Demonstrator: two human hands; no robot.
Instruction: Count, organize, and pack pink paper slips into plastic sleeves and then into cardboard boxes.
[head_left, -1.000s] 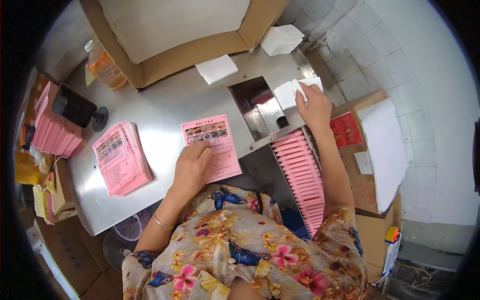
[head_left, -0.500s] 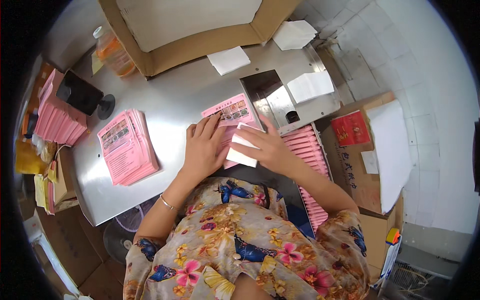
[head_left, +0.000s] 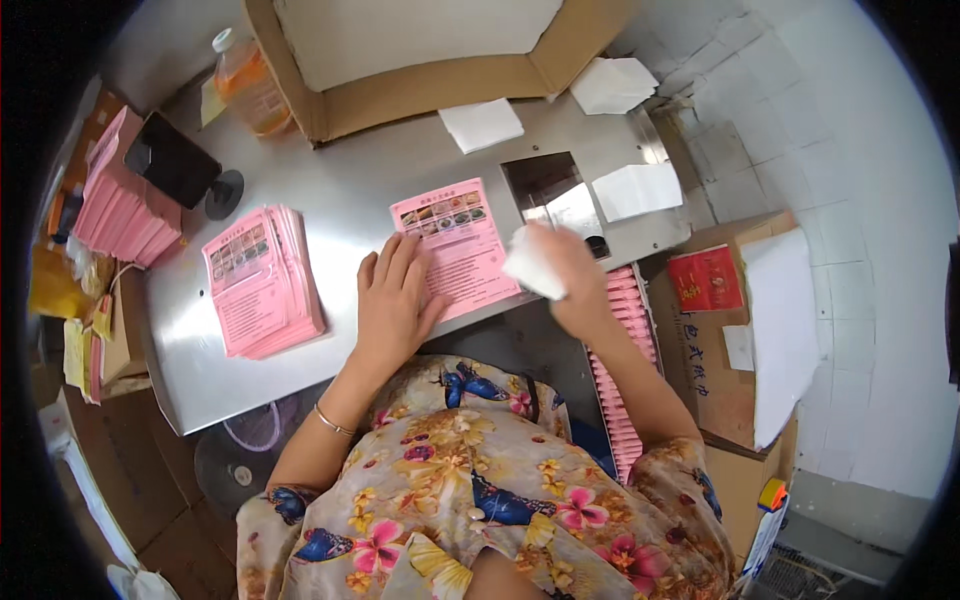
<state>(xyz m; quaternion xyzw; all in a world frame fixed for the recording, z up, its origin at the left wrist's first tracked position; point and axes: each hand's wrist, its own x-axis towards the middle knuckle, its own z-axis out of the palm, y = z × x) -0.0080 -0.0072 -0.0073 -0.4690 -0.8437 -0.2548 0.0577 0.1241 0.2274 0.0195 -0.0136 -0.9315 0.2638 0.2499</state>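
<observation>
On the metal table in front of me lies a pink printed paper packet (head_left: 465,262) with rows of small food pictures near its top. My left hand (head_left: 398,300) rests flat on the packet's left side, its fingers stretched out and pressing the edge. Just right of the packet, my right hand (head_left: 583,282) is closed around a white folded paper napkin wad (head_left: 533,265); motion blurs the hand and the wad. A stack of similar pink packets (head_left: 262,290) sits to the left of my left hand.
An opening (head_left: 550,185) is cut into the metal table (head_left: 350,180), with white napkin stacks (head_left: 638,190) beside it. A cardboard box (head_left: 420,92) stands at the back. Left are a phone on a stand (head_left: 172,162) and a bottle (head_left: 250,88). Pink packets (head_left: 622,400) fill a container at my right.
My right hand has moved right with the napkin wad, off the pink packet, uncovering its printed face. My left hand has shifted slightly left. The whole view has shifted a little.
</observation>
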